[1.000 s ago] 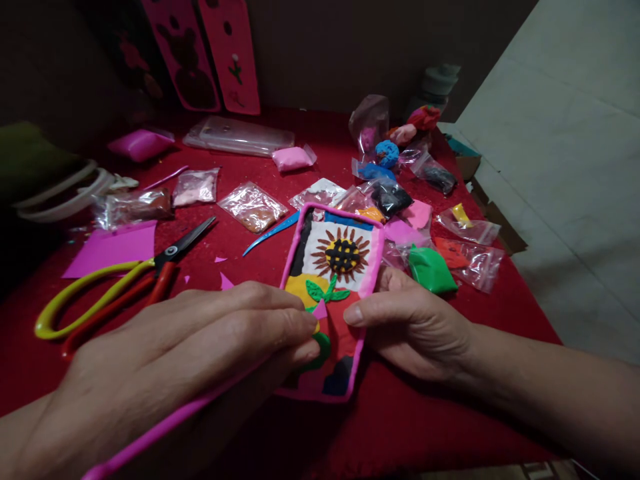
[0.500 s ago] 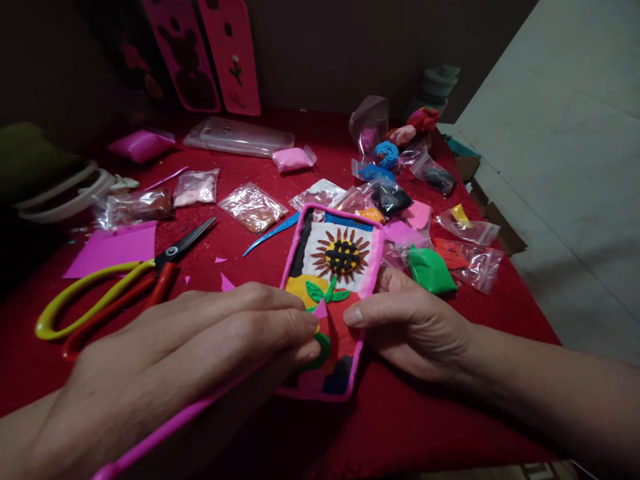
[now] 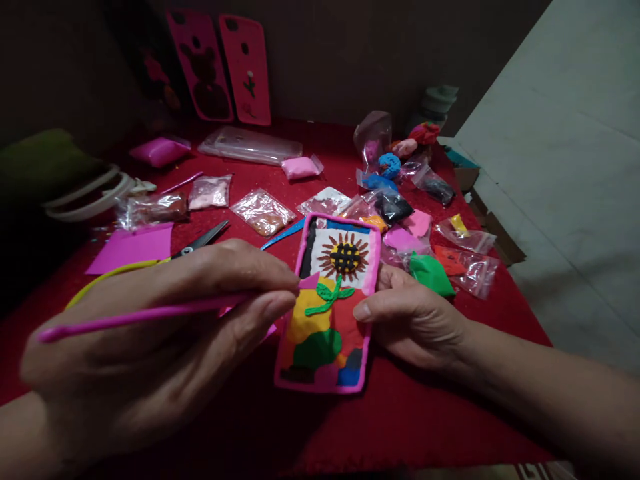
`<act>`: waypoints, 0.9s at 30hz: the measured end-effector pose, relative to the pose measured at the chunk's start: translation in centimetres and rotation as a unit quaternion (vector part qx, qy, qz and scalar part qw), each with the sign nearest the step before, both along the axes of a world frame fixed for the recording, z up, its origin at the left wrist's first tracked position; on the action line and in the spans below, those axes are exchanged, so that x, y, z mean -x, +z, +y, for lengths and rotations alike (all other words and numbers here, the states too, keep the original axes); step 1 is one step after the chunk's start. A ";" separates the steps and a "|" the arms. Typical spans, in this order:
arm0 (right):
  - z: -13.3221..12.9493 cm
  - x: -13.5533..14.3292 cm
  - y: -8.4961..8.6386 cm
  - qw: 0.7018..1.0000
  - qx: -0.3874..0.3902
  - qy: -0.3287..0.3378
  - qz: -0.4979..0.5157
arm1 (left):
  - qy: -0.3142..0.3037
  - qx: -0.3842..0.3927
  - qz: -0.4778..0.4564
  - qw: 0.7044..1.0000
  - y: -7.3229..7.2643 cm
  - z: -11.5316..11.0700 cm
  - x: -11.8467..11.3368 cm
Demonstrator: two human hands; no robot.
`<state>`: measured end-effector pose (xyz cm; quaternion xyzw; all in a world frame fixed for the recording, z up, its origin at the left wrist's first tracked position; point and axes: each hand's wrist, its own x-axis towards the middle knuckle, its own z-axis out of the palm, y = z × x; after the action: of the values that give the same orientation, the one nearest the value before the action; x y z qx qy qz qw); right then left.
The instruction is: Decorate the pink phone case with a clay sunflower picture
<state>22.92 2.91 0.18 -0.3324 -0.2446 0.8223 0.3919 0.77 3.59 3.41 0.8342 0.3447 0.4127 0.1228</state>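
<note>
My right hand (image 3: 410, 313) grips a phone case (image 3: 315, 320) by its right edge, thumb on the front. Coloured clay covers the case inside a pink rim, with a brown-petalled sunflower (image 3: 345, 258) on a white patch. Green leaves on a stem (image 3: 333, 293) sit below the flower. In my left hand (image 3: 200, 333), pinched between thumb and fingers, is a pink clay modelling tool (image 3: 150, 315). Its pointed flat tip is at the case's left side, close to the leaves; I cannot tell whether it touches. Scissors (image 3: 205, 238) with a yellow handle lie partly hidden behind my left hand.
A red cloth (image 3: 450, 400) covers the table. Clay packets, among them a green one (image 3: 431, 275), lie behind the case. A blue tool (image 3: 284, 233), a pink sheet (image 3: 131, 247) and clear phone cases (image 3: 250, 145) are farther back. Decorated cases (image 3: 245, 70) lean on the wall.
My left hand has drawn back to the left and turned, uncovering the lower part of the case. The tool's tip has moved up and left from the stem. My right hand keeps its hold.
</note>
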 end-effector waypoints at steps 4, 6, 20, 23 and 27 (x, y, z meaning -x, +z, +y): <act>0.2 -0.2 -0.1 1.000 -0.019 -0.011 -0.014 | -0.034 0.008 -0.020 0.999 -0.4 -0.1 -0.3; 0.3 -0.3 -0.2 0.999 -0.033 -0.008 -0.008 | -0.029 -0.008 0.002 1.000 -0.4 -0.2 -0.5; 0.9 -0.4 -0.1 0.996 -0.057 -0.048 -0.049 | -0.002 -0.168 0.063 0.984 -1.5 1.4 -0.8; 1.1 -0.3 -0.2 0.996 -0.054 -0.053 -0.052 | -0.007 -0.175 0.039 0.984 -1.8 1.7 -0.6; 1.3 -0.3 -0.5 0.996 -0.061 -0.048 -0.052 | -0.036 -0.165 -0.011 0.986 -1.6 2.0 -0.5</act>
<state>23.20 4.26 -0.32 -0.3612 -0.2981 0.7678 0.4373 1.27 5.61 1.83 0.8502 0.2405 0.4684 0.0016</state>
